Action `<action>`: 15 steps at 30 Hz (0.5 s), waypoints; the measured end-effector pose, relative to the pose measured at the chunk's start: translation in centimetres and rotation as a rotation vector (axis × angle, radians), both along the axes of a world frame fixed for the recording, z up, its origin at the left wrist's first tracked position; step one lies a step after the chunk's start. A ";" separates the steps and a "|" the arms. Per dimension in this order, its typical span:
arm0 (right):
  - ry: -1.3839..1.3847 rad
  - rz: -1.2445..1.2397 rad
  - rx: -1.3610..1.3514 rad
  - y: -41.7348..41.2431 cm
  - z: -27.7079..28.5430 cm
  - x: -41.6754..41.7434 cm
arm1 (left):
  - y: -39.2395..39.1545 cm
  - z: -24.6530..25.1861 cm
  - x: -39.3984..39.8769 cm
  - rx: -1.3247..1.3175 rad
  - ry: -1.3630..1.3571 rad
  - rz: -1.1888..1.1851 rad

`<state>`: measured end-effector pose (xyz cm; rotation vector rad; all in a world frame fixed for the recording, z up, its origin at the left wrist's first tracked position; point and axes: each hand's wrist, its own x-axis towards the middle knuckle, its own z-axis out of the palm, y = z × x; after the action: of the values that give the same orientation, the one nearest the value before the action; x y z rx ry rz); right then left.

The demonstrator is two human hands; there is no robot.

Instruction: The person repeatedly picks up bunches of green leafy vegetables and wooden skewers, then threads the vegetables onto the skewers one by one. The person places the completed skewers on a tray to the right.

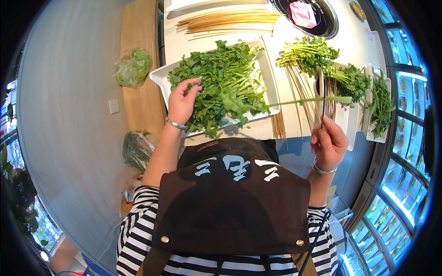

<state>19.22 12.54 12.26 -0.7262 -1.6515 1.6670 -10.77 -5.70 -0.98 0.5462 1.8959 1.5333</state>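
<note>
My right hand [329,139] grips a thin dark skewer [323,103] near the front edge of the counter. A long green leafy stalk [293,101] lies across the skewer's upper part, its thick end to the right and its blurred leaves over the tray. Whether the skewer pierces the stalk is hard to see. My left hand [183,101] is curled over the left side of a white tray [272,79], thumb and forefinger close together. Some green shows between them, but I cannot tell if it is held. Leafy green stalks [221,79] heap the tray.
Loose skewers [228,21] lie behind the tray, and more [300,93] to its right. Skewered greens [309,53] rest at the back right. A narrow white tray [379,136] holds greens. A pink-and-white packet [303,15] sits on a black cooktop [323,24]. Bagged vegetables [134,67] lie left.
</note>
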 end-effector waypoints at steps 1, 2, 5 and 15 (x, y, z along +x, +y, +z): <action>0.005 0.021 0.003 0.1 0.1 0.4 | -0.1 -0.3 -0.4 0.110 -0.037 0.013; 0.010 0.042 0.007 0.2 0.1 0.8 | -0.1 -0.2 -0.6 0.139 -0.053 0.051; -0.027 0.097 -0.038 0.5 0.0 1.5 | -0.4 0.2 -1.3 -0.051 0.029 0.028; -0.310 0.222 -0.144 -0.7 -0.6 -0.1 | -0.5 1.5 2.0 -0.173 1.273 -0.502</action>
<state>19.17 11.81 11.63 -0.9395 -1.8964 1.9215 -8.79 -6.23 0.55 2.0576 2.3640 0.6293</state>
